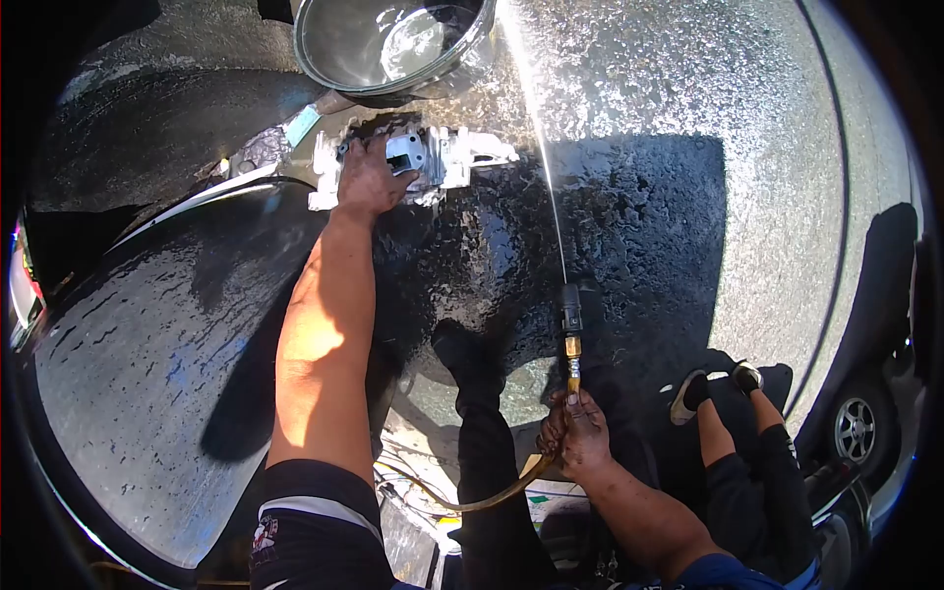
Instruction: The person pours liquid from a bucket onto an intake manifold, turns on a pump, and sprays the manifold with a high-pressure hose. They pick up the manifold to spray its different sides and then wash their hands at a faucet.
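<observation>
My left hand point(370, 181) grips a silvery metal part point(447, 157) that lies on the wet dark ground, its fingers curled over the part's left portion. Lower right, my right hand point(578, 433) is wrapped round a yellowish hose point(492, 501) just below its brass fitting point(573, 346). A black nozzle point(570, 308) tops the fitting, and a thin jet of water point(544, 147) shoots up and slightly left from it, passing to the right of the metal part.
A round tub point(339, 74) stands at the top. A brush point(303, 125) lies left of the part. At lower right are another person's legs point(716, 438) and shoes. Vehicle wheel point(855, 430) at far right; dark panel point(147, 393) at left.
</observation>
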Tool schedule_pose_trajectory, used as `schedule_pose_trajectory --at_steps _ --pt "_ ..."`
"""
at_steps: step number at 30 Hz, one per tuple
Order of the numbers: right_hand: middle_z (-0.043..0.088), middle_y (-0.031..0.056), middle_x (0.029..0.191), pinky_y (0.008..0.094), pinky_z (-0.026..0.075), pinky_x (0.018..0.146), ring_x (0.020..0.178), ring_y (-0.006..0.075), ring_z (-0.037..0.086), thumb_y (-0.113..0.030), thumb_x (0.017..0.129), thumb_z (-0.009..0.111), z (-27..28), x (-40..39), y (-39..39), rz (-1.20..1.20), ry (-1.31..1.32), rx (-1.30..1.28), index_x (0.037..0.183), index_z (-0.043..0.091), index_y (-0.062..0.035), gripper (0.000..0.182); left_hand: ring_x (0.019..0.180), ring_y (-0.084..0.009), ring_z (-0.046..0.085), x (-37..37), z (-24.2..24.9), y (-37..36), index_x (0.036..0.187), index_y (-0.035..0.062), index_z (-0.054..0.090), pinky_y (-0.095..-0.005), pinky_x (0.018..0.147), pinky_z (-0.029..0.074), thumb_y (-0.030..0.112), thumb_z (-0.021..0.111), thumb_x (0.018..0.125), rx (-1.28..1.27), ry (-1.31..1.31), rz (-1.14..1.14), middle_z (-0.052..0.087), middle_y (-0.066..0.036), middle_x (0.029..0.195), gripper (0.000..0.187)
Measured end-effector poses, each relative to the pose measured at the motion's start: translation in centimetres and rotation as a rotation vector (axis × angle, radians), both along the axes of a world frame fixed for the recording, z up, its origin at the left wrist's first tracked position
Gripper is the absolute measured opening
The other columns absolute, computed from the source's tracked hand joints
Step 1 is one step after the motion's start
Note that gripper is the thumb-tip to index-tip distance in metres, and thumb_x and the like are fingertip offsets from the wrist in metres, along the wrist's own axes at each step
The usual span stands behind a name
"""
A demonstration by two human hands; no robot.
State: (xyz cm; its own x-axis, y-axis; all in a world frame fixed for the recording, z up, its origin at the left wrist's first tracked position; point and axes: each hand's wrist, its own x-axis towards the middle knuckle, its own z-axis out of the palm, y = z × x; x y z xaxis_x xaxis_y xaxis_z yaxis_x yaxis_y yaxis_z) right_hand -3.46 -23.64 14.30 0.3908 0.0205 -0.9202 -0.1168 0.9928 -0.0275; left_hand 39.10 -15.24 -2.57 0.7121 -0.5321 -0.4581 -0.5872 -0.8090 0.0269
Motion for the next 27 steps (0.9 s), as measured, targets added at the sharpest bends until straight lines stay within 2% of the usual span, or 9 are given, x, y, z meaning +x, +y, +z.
schedule_pose_trajectory --at_steps 1,4,7,8,11,15,20,23,27 --pt "0.042 0.0015 0.058 0.0322 0.040 0.047 0.047 0.0148 0.045 -0.030 0.103 0.053 0.1 -0.1 0.2 -0.001 -0.002 0.010 0.106 0.055 -0.0100 0.021 0.133 -0.0466 0.042 0.4 -0.5 -0.4 0.143 -0.0008 0.040 -0.0455 0.114 0.034 0.048 0.073 0.082 -0.017 -0.012 0.026 0.045 -0.033 0.140 0.085" --pt "0.041 0.0016 0.058 0.0336 0.039 0.046 0.046 0.0161 0.043 -0.038 0.100 0.056 0.2 0.2 0.9 0.044 0.016 0.002 0.106 0.058 -0.0107 0.028 0.136 -0.0418 0.039 1.2 -2.6 -2.3 0.145 -0.0011 0.037 -0.0423 0.114 0.033 0.047 0.068 0.086 -0.015 -0.004 0.124 0.040 -0.031 0.145 0.082" --pt "0.041 0.0020 0.058 0.0339 0.039 0.046 0.046 0.0161 0.043 -0.036 0.101 0.055 0.7 0.2 1.1 0.033 -0.039 -0.015 0.108 0.057 -0.0105 0.026 0.138 -0.0408 0.037 2.3 -2.5 -3.6 0.145 -0.0016 0.038 -0.0416 0.115 0.032 0.042 0.064 0.089 0.002 0.035 0.187 0.041 -0.028 0.146 0.076" --pt "0.041 0.0022 0.058 0.0337 0.039 0.046 0.046 0.0160 0.043 -0.035 0.102 0.053 0.6 0.0 1.1 0.031 -0.054 -0.016 0.107 0.057 -0.0102 0.026 0.139 -0.0398 0.036 2.7 -2.6 -3.3 0.145 -0.0028 0.038 -0.0420 0.116 0.031 0.039 0.062 0.091 -0.034 0.062 0.136 0.042 -0.025 0.147 0.072" --pt "0.041 0.0021 0.058 0.0335 0.039 0.046 0.046 0.0158 0.043 -0.035 0.102 0.052 0.5 0.1 1.5 0.054 -0.027 -0.003 0.107 0.057 -0.0103 0.026 0.139 -0.0407 0.035 1.5 -2.3 -3.2 0.146 0.0001 0.037 -0.0443 0.115 0.031 0.038 0.061 0.092 -0.075 0.044 0.109 0.041 -0.025 0.147 0.070" --pt "0.041 0.0020 0.058 0.0332 0.040 0.047 0.048 0.0150 0.043 -0.031 0.103 0.051 0.5 -0.2 1.7 0.047 -0.044 0.019 0.107 0.056 -0.0105 0.021 0.140 -0.0461 0.032 1.0 -1.4 -3.6 0.148 0.0049 0.038 -0.0459 0.117 0.028 0.034 0.064 0.090 -0.108 0.076 0.157 0.041 -0.027 0.148 0.070" --pt "0.041 0.0027 0.058 0.0335 0.039 0.046 0.046 0.0158 0.043 -0.033 0.103 0.051 0.1 -0.7 1.8 0.052 -0.023 -0.009 0.109 0.057 -0.0097 0.025 0.144 -0.0400 0.028 1.0 -2.2 -3.5 0.149 0.0043 0.035 -0.0454 0.120 0.024 0.026 0.064 0.088 -0.047 0.142 -0.058 0.035 -0.024 0.153 0.071" --pt "0.041 0.0029 0.057 0.0333 0.039 0.046 0.046 0.0159 0.043 -0.032 0.103 0.051 0.1 -0.7 1.7 0.054 -0.044 -0.019 0.109 0.057 -0.0099 0.024 0.138 -0.0419 0.036 1.0 -3.4 -3.9 0.150 0.0104 0.033 -0.0501 0.113 0.036 0.012 0.059 0.078 -0.077 0.065 -0.009 0.035 -0.020 0.153 0.076" --pt "0.041 0.0031 0.057 0.0334 0.039 0.046 0.046 0.0160 0.043 -0.032 0.103 0.050 0.4 -0.8 1.5 0.060 -0.049 -0.021 0.109 0.057 -0.0099 0.024 0.142 -0.0404 0.032 2.8 -3.7 -4.5 0.153 0.0158 0.029 -0.0511 0.114 0.035 0.014 0.058 0.079 -0.014 0.244 0.057 0.032 -0.017 0.156 0.079"
